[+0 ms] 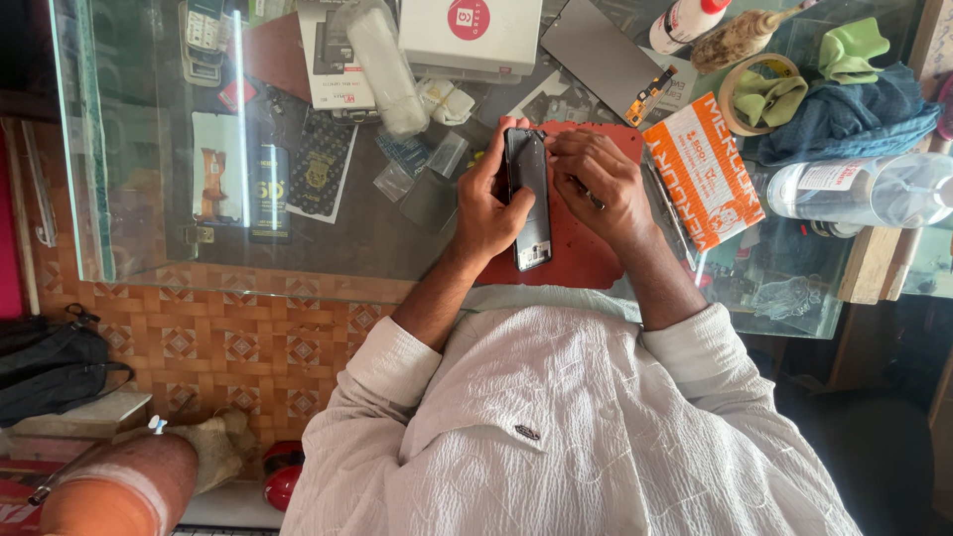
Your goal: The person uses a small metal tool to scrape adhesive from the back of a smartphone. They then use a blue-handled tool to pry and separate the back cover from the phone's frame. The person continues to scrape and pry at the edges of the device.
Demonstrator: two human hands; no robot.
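Here the left hand (488, 206) has its fingers wrapped round a dark phone (528, 199) over the red mat (581, 248), while the right hand (601, 179) pinches a thin tool at its edge, seemingly mid-prying, needing gentle leverage next.

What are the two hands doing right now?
Left hand: closed around the dark phone.
Right hand: closed on a thin tool, touching the phone.
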